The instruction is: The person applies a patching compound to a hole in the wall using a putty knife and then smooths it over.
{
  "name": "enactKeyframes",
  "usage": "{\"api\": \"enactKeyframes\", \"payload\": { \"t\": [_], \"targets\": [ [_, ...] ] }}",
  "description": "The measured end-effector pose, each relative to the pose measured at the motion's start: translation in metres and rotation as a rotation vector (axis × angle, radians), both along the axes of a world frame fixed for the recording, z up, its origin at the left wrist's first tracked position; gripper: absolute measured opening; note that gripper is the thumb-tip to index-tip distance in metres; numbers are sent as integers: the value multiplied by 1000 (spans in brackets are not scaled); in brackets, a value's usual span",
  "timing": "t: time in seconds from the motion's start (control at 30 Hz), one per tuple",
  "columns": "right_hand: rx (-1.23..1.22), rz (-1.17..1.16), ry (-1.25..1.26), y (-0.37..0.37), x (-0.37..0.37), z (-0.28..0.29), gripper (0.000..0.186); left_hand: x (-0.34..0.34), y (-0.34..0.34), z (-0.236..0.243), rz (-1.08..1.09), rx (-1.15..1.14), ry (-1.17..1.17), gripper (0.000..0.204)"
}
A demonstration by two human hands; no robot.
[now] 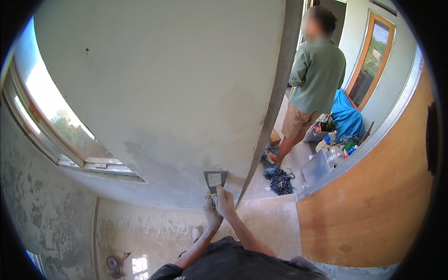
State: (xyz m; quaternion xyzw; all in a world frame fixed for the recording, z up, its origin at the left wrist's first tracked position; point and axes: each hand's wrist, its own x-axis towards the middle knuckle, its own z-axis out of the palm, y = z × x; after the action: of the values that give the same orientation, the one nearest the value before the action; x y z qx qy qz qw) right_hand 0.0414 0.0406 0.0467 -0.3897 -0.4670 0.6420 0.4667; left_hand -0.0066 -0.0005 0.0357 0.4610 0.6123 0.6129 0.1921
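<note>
Patchy grey plaster covers the wall (42, 200) at far left, beside a long window (70, 133) with bright light behind it. Low down, right of that wall, is a small fan (112, 263). Next comes a broad pale wall panel (186, 93), its lower part smudged with darker grey. Near the foot of this panel, the left hand (213, 215) is closed around the handle of a scraper (215, 179), whose flared blade points up toward the panel; whether its edge touches the surface I cannot tell. Just beside it, the right hand (226, 203) also grips the scraper, its fingers curled in at the upper handle, close under the blade. Past the panel's edge, a person in a green top (319, 77) stands facing away. Near that person's foot, a dark blue bundle (280, 181) lies on the floor (301, 163). Farther right are a translucent bin (315, 170), a blue sheet (347, 116) and a narrow wood-framed window (373, 56), then a large orange-brown wooden panel (364, 210).
</note>
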Motion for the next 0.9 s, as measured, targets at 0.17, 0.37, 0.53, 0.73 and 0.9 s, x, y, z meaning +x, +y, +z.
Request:
{"api": "enactKeyframes", "payload": {
  "t": [0.17, 0.37, 0.53, 0.73, 0.9],
  "targets": [
    [-49, -2, 28, -7, -1, 25, 50, -5, -8, 4, 0, -107, -28, 19],
    [-62, 8, 55, -3, -1, -1, 51, -5, -5, 0, -19, -72, -24, 20],
    [-14, -49, 66, -8, -9, 5, 50, -10, -10, 6, -27, -110, -56, 21],
    [21, -56, 57, -1, -6, 7, 50, -8, -3, 18, -37, -66, -5, 22],
    [29, -41, 35, -2, -8, 13, 48, -11, -3, 13, -34, -42, 15, 22]
  ]
}}
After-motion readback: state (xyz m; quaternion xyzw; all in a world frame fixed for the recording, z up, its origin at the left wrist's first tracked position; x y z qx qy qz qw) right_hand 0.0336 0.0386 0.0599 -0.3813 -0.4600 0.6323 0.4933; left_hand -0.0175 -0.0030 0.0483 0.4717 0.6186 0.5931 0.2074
